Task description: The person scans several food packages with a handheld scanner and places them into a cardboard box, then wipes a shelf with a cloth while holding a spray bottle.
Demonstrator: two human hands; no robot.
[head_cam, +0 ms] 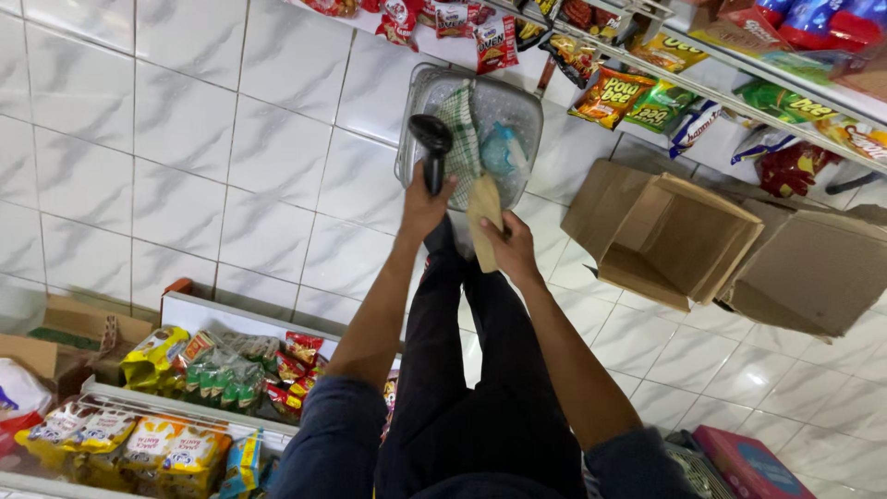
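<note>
From the head view, the person looks down at their own two arms and dark trousers over a white tiled floor (pixel 231 185).

The left hand (pixel 423 205) is wrapped tight around the handle of a black scanner (pixel 432 148). The scanner's head points at a wire basket (pixel 420 102) that sits on the floor just ahead of the hands.

The right hand (pixel 511 248) grips a flat tan packet (pixel 484 222) with its fingers closed on it. The top of the packet reaches over the near edge of the basket.

Inside the basket lie a green checked cloth (pixel 459 139) and a blue bag (pixel 502 150).

An open cardboard box (pixel 665 236) lies on the floor to the right. Shelves with snack bags (pixel 612 95) run above it. More snack packs (pixel 222 370) fill a shelf at the lower left.
</note>
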